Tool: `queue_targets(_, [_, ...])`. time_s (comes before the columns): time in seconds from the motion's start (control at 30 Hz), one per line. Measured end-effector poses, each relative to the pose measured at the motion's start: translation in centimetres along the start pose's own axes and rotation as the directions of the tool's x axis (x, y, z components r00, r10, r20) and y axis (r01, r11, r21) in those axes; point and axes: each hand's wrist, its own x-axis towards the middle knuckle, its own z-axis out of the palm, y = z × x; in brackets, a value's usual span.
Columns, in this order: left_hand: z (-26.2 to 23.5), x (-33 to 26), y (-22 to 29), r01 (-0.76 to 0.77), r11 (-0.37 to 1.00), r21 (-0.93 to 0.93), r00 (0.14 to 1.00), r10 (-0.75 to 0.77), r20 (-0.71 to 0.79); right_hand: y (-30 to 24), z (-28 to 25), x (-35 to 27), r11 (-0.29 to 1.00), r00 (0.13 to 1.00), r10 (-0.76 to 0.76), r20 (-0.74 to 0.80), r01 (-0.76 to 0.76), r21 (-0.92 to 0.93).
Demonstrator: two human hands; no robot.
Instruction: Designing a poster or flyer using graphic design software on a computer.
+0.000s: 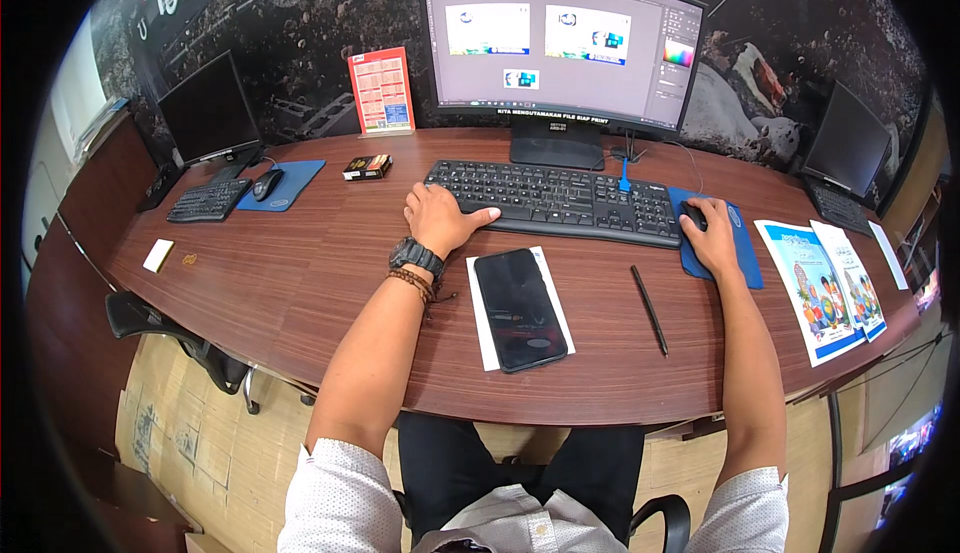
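Phone: nearest thing on the brown desk (pixel 300 283), black phone (pixel 520 313) lying screen up on white paper (pixel 489 352); take it as the centre of the clock, with 12 toward the big monitor.
Pen: the black pen (pixel 650 311) lies at 3 o'clock, bare wood around it, apparently parked within easy reach of the right arm.
Leaflets: colourful leaflets (pixel 815 293) overlap farther out at 3 o'clock, picture side up, perhaps kept aside for glancing at.
Left hand: the left hand (pixel 440 219), at 11 o'clock, is spread over the near left corner of the keyboard (pixel 560 198), thumb stretched along the front edge; this probably keeps the fingers by the corner keys.
Right hand: the right hand (pixel 712 237), at 2 o'clock, is curled over the black mouse (pixel 694 217), pinching nothing else; the blue pad (pixel 743 258) beneath likely gives it a smooth surface.
Keyboard: just beyond the phone, 12 to 1 o'clock, set squarely below the monitor, seemingly so both can be faced together.
Small box: dark box (pixel 367 168) at 10 to 11 o'clock, clear of the typing space.
Monitor: the curved monitor (pixel 500 83) stands at 12, showing two card-like designs and a smaller one.
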Motion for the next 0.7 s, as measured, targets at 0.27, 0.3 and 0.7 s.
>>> queue_targets(0.27, [-0.04,-0.01,0.05,-0.003,1.000,-0.001,1.000,0.003,0.001,0.09,0.03,-0.03,1.000,1.000,0.000,-0.007,0.000,-0.007])
queue_targets(0.3, [-0.03,0.03,0.03,-0.006,1.000,0.001,1.000,0.006,0.005,0.28,0.06,-0.01,1.000,1.000,-0.007,-0.008,0.007,-0.007])
queue_targets(0.7, [-0.16,-0.06,0.23,-0.003,1.000,0.006,1.000,0.003,0.012,0.24,-0.03,-0.01,1.000,1.000,-0.007,-0.009,0.007,-0.014])
